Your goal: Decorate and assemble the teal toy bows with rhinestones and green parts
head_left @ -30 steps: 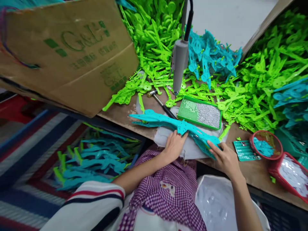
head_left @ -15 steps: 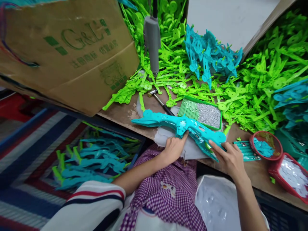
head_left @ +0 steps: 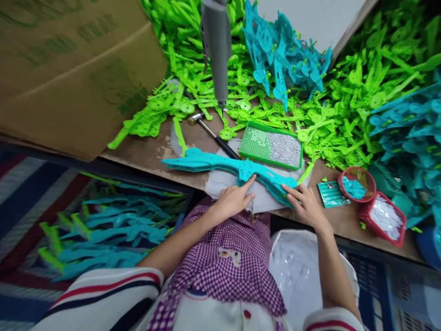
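Note:
A long teal plastic part (head_left: pixel 220 166) lies across the near edge of the brown worktable (head_left: pixel 148 154), partly on a white cloth (head_left: pixel 225 184). My left hand (head_left: pixel 234 198) rests at its middle, fingers stretched out, the forefinger pressing on the hub. My right hand (head_left: pixel 305 204) grips the part's right end with fingers curled over it. A grey electric screwdriver (head_left: pixel 216 48) hangs above the table, tip down, behind the part.
A green tray of small screws (head_left: pixel 272 147) sits behind the part, a small hammer (head_left: pixel 208 131) beside it. Green and teal parts are heaped at the back and right. Red baskets (head_left: pixel 379 216) stand at right, a cardboard box (head_left: pixel 76 69) at left, a bin of teal parts (head_left: pixel 117 230) below.
The teal part has been lowered flat onto the table after being tilted up. The hanging screwdriver has swung from right to left. The view has shifted, so everything sits lower and further left.

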`<state>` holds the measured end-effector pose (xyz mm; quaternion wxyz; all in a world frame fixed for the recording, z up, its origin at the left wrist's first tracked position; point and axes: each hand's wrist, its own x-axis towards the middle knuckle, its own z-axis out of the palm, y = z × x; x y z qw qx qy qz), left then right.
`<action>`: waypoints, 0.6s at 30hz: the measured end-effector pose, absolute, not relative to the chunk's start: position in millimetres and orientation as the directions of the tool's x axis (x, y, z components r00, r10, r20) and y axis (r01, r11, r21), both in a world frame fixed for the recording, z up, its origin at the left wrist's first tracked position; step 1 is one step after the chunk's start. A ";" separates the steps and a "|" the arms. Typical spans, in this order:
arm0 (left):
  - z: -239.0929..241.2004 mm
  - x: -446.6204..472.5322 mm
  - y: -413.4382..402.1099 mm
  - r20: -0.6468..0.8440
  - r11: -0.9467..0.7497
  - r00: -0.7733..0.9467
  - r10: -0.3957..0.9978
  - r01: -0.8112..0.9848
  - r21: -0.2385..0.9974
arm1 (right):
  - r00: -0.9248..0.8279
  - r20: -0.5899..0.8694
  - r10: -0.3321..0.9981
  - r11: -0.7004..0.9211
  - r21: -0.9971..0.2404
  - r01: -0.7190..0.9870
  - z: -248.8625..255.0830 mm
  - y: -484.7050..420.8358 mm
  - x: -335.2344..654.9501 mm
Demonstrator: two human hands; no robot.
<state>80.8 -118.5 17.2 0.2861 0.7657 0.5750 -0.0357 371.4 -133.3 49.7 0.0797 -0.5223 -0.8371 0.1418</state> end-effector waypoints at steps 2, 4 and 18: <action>17.6 81.7 -117.8 -0.390 -0.179 0.334 0.858 0.907 0.381 | -0.411 -0.045 0.910 0.364 -0.385 0.848 50.7 -133.6 370.8; 18.4 82.4 -117.7 -0.390 -0.188 0.337 0.857 0.909 0.372 | -0.385 -0.063 0.921 0.327 -0.412 0.850 52.2 -133.7 371.1; 24.0 84.4 -118.7 -0.383 -0.207 0.346 0.857 0.910 0.359 | -0.256 0.084 0.963 0.250 0.081 0.965 37.9 -152.3 359.8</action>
